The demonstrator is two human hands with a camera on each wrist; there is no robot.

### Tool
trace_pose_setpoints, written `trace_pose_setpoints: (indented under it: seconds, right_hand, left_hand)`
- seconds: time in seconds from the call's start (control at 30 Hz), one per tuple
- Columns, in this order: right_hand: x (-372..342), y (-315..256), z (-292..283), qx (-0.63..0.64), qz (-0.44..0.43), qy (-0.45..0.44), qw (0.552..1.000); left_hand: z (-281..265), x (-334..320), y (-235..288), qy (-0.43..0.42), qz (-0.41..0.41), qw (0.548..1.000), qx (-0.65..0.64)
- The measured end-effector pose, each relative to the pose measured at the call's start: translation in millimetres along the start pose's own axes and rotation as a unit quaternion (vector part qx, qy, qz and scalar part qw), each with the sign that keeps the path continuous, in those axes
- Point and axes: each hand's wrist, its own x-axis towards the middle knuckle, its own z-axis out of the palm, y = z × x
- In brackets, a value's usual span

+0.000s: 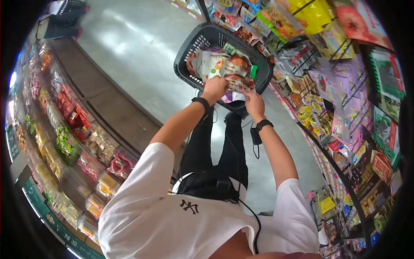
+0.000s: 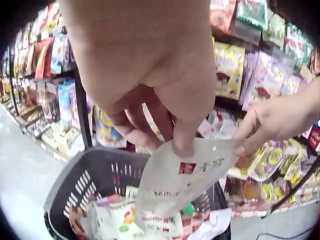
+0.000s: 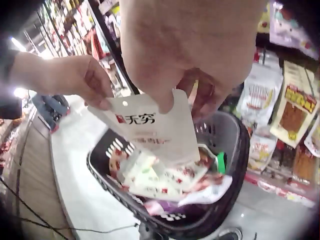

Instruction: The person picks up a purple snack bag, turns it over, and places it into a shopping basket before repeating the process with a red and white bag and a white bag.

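Observation:
A pale snack pouch (image 2: 182, 175) with a red label is held up over a dark grey shopping basket (image 1: 183, 54). The left hand (image 1: 215, 89) pinches one top corner of the pouch (image 3: 155, 130), thumb on its near face. At the other top corner, the right hand (image 1: 254, 105) pinches it between thumb and fingers. In the left wrist view, the left hand (image 2: 145, 75) looms large and the right hand (image 2: 277, 120) comes in from the right. Several packets (image 3: 165, 182) lie in the basket below the pouch.
Shelves of hanging snack bags (image 1: 345, 99) stand on the right. On the left runs a low shelf unit (image 1: 77, 116) with bins of packets. Grey floor (image 1: 125, 47) lies between them. Another person's legs (image 1: 62, 21) show at the top left. Cables hang near the wrists.

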Motion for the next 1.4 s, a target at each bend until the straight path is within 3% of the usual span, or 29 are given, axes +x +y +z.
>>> trace_pose_setpoints:
  seconds: [0.07,0.13,0.2,0.3,0.43,0.53,0.63,0.73,0.83,0.97,1.07,1.2,1.27,1.4]
  right_hand:
    - [-15,24,36,-0.009,-0.001,0.002,1.000]
    - [-35,33,50,-0.014,0.074,-0.083,0.994]
    - [-59,35,49,-0.003,0.126,-0.151,0.980]
    - [-80,57,51,0.008,0.097,-0.129,0.987]
    - [-116,39,-5,0.071,0.157,-0.093,0.981]
    - [-136,28,-47,0.154,0.196,-0.001,0.968]
    - [-155,25,-79,0.212,0.179,0.061,0.959]
    - [-172,16,-113,0.292,0.148,0.056,0.943]
    - [-173,34,-141,0.272,0.135,0.023,0.952]
    - [-160,39,-157,0.314,0.092,0.082,0.941]
    - [-157,17,-163,0.297,0.021,0.070,0.952]
    - [-145,-29,-149,0.302,-0.021,-0.035,0.952]
    - [-144,-70,-150,0.295,0.000,-0.110,0.949]
    - [-128,-148,-125,0.249,-0.023,-0.171,0.953]
  left_hand:
    - [41,-14,-9,-0.061,-0.062,0.996,-0.028]
    - [84,-40,-24,-0.126,-0.056,0.988,-0.070]
    - [106,-61,-46,-0.209,0.023,0.968,-0.138]
    - [88,-89,-60,-0.227,0.025,0.960,-0.160]
    - [-5,-110,-40,-0.166,-0.027,0.940,-0.297]
    - [-99,-125,-13,-0.095,0.039,0.959,-0.265]
    - [-169,-140,14,-0.021,0.058,0.964,-0.259]
    - [-230,-166,53,0.042,0.101,0.963,-0.248]
    - [-286,-212,102,0.127,0.095,0.943,-0.291]
    - [-303,-268,135,0.212,0.076,0.932,-0.283]
    - [-300,-296,143,0.181,0.093,0.934,-0.294]
    - [-306,-328,131,0.193,0.114,0.924,-0.309]
    - [-319,-351,123,0.208,0.108,0.923,-0.304]
    - [-324,-399,69,0.279,0.090,0.904,-0.311]
